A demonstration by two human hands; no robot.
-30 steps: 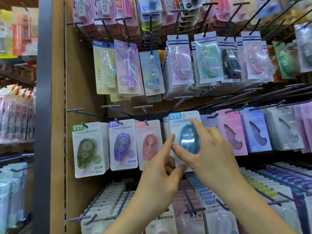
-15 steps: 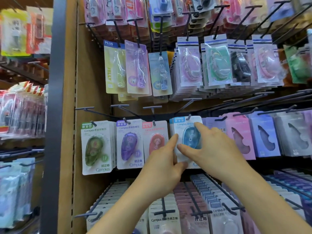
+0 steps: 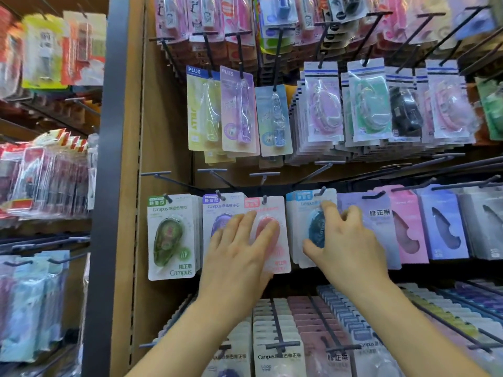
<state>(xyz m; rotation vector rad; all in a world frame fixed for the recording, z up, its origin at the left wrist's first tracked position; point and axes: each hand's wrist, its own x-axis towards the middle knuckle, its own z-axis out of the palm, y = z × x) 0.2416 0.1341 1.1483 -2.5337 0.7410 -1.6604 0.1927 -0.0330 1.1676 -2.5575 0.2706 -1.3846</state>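
In the head view, I judge that I am setting the blue pack (image 3: 299, 213) straight on its hook (image 3: 322, 191). The pack hangs at the front of its stack in the middle row, just beside the pink pack (image 3: 280, 265). My right hand (image 3: 345, 240) grips it: the thumb is at the lower left of the card, and the other fingers curl over the blister from the right. My left hand (image 3: 239, 257) is open, with straight fingers that press flat on the pink pack and cover part of the purple pack (image 3: 215, 210). The green pack (image 3: 171, 238) further left is not touched.

I cannot tell if the hole of the blue card sits fully on the hook, because this place is blurred. The next move, I think, calls for a push to the back and a slow release, so the pack does not swing.

There is no table here. The surface is a shop display with a wooden panel (image 3: 163, 104), rows of dark hooks and more packs above and below. Left of the grey post (image 3: 109, 159) hangs another rack of packets, blurred.
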